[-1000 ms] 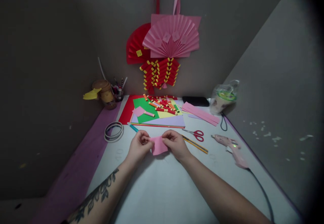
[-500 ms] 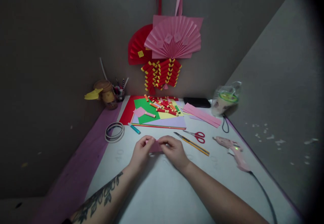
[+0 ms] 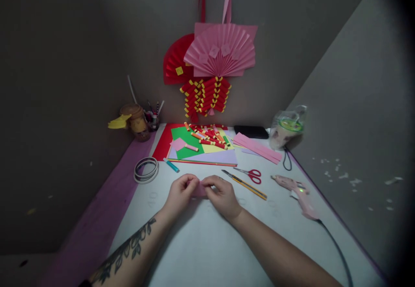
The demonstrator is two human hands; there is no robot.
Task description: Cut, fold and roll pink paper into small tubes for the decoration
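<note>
A small piece of pink paper (image 3: 199,190) is held between my two hands, low over the white tabletop. My left hand (image 3: 182,194) pinches its left side between thumb and fingers. On the other side, my right hand (image 3: 223,195) grips the right edge with curled fingers. Parts of the paper are hidden behind the fingers. Just right of my right hand lie a yellow craft knife (image 3: 244,184) and red-handled scissors (image 3: 253,175). Beyond my left hand rests a teal capped tube or pen (image 3: 171,165).
Coloured paper sheets (image 3: 184,148) bear several small rolled paper tubes (image 3: 210,142). Pink strips (image 3: 257,148) lie right of them. Tape rolls (image 3: 145,170) sit left; a corded pink glue gun (image 3: 296,194) lies right. Cups stand in both back corners. Paper fans (image 3: 223,49) hang on the wall.
Both hands keep hold of the pink paper, with only a slight shift of the fingers and paper. The whole view has moved a little.
</note>
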